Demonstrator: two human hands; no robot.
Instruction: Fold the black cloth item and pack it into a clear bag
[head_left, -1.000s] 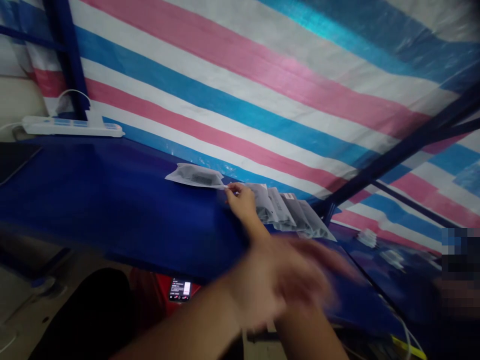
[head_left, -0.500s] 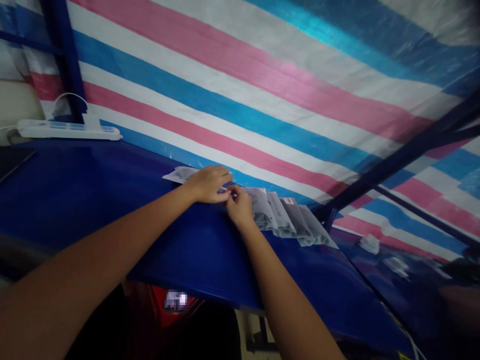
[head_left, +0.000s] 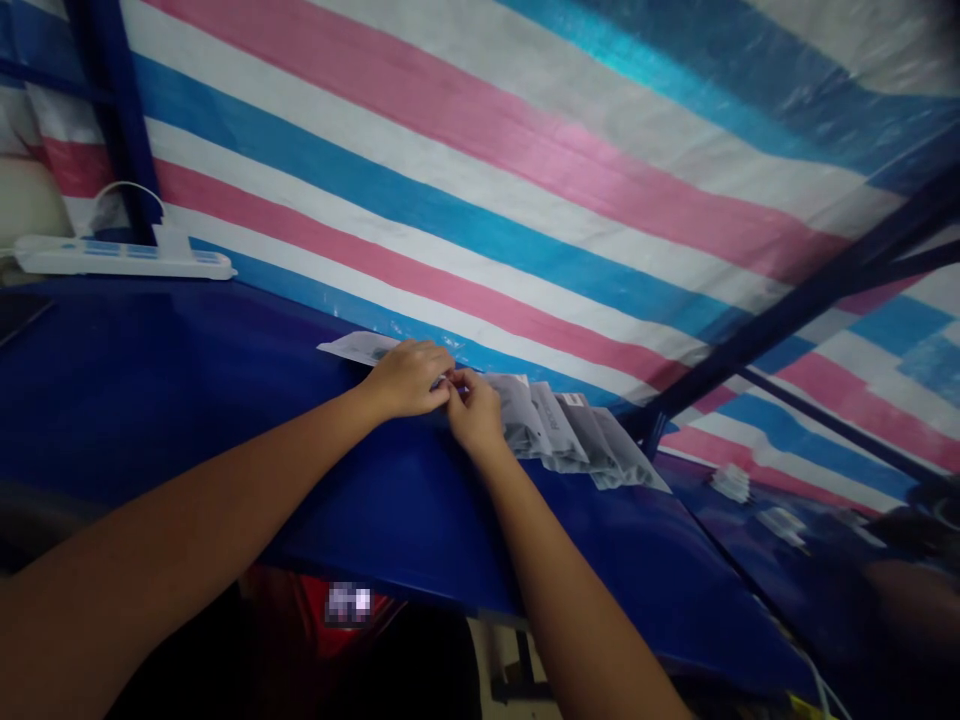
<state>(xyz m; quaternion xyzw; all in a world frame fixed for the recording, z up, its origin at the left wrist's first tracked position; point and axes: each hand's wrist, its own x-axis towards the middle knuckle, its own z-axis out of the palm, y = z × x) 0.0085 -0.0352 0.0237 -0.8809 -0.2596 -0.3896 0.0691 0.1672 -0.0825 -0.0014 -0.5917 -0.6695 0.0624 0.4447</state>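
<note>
A grey plastic pouch (head_left: 358, 347) lying on the blue surface (head_left: 187, 400) is covered by the left hand (head_left: 409, 378), fingers curled. Its right edge is pinched by the right hand (head_left: 474, 412), just beside a row of overlapped pouches (head_left: 570, 435).

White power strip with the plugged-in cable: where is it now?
In the head view, the white power strip lies far left at the back edge of the blue table, against the striped tarp wall.
</note>
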